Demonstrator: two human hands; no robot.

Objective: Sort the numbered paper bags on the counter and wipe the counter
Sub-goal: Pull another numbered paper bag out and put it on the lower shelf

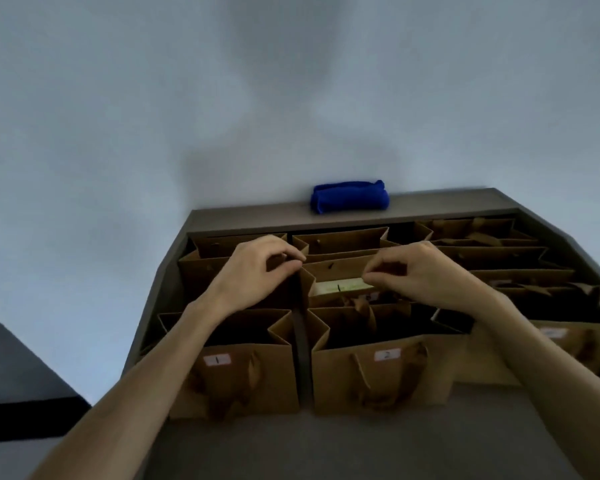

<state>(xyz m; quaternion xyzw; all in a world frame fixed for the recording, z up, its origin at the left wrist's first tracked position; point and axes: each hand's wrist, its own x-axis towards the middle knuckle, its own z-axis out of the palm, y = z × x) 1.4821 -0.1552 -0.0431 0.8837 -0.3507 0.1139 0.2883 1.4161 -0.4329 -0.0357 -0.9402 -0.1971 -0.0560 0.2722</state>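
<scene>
Several brown paper bags stand in rows on the grey counter (326, 445). At the front, the bag labelled 1 (236, 379) is on the left and the bag labelled 2 (381, 372) is in the middle. Behind bag 2 is an open bag (336, 271) with a pale sheet inside. My left hand (257, 268) pinches that bag's left rim corner. My right hand (423, 275) pinches its rim on the right. A folded blue cloth (350, 196) lies at the back of the counter against the wall.
More brown bags (520, 268) fill the right side of the counter, some leaning. A third front bag (568, 344) with a white label stands right of bag 2. A dark surface (14, 393) lies lower left. A pale wall rises behind.
</scene>
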